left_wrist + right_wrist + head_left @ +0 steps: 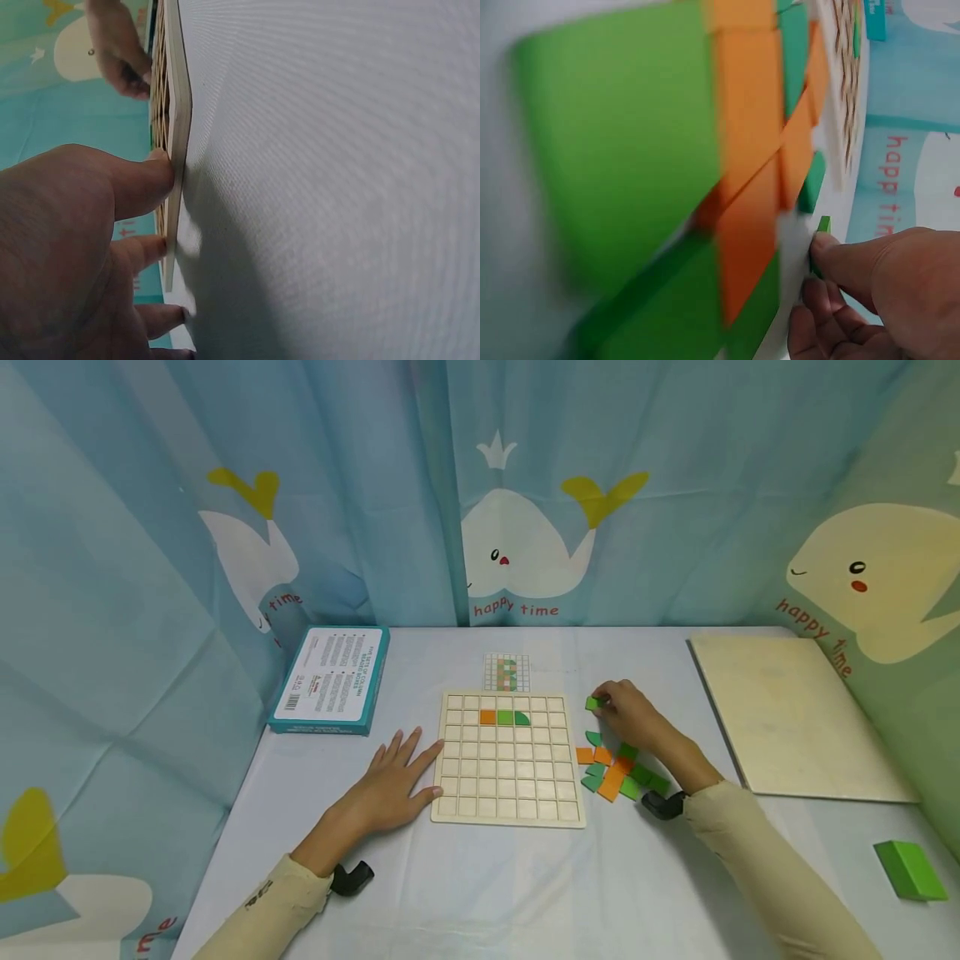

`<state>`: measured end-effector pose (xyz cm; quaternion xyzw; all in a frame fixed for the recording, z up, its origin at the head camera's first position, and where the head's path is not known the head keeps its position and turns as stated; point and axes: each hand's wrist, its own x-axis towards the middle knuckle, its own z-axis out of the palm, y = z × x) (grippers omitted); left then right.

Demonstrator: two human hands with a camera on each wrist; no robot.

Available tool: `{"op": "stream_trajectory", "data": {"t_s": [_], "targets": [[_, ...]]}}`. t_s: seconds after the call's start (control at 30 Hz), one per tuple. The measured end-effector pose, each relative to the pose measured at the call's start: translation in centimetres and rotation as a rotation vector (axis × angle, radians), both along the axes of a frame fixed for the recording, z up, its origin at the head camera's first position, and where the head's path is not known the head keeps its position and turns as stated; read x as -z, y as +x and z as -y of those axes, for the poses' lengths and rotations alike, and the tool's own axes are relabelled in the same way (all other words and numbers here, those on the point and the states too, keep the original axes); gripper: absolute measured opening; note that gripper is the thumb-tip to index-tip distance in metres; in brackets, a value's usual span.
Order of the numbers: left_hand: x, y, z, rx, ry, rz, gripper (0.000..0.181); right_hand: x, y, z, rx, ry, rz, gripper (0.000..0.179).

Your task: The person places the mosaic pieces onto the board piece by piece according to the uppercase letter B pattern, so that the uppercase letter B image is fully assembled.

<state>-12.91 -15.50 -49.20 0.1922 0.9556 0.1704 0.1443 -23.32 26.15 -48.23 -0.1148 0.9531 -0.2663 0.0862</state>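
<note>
My right hand [628, 712] pinches a small green square tile [593, 702] between thumb and fingers, to the right of the grid board's upper corner. In the right wrist view the thumb presses on that green tile [823, 232]. My left hand [396, 783] lies with fingers spread, its thumb and a fingertip touching the left edge of the wooden grid board [487, 814]. An orange square [488, 717], a green square [506, 717] and a dark green quarter-round tile [522, 719] sit side by side in the board's second row.
A loose pile of orange and green tiles [611, 783] lies right of the board. Behind the board is a printed pattern card [491, 672]. A teal-and-white box [330, 681] stands left, a wooden panel [802, 718] right, and a green block [909, 870] at the far right.
</note>
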Motion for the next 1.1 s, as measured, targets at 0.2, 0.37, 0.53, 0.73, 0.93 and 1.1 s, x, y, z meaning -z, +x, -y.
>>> {"op": "stream_trajectory", "data": {"t_s": [0.2, 0.37, 0.53, 0.73, 0.93, 1.1], "targets": [[0.1, -0.1, -0.1, 0.0, 0.0, -0.004, 0.073, -0.4, -0.6, 2.5, -0.01, -0.051, 0.009, 0.031], [0.3, -0.1, -0.1, -0.001, -0.004, -0.009, 0.073, -1.1, 0.3, 5.8, -0.091, -0.099, 0.018, 0.031], [0.1, -0.1, -0.1, -0.001, -0.001, -0.008, 0.073, -1.1, 1.8, 9.0, -0.231, -0.102, -0.044, 0.03], [0.1, 0.0, -0.2, -0.006, 0.002, -0.01, 0.072, -1.0, 2.6, 12.1, -0.295, -0.098, -0.082, 0.027], [-0.1, 0.1, -0.1, -0.001, 0.008, -0.003, 0.072, -0.5, 3.1, 13.7, -0.31, -0.038, -0.16, 0.022], [-0.3, 0.1, -0.1, -0.006, 0.008, -0.001, 0.072, 0.2, 3.3, 14.6, -0.355, 0.009, -0.266, 0.018]]}}
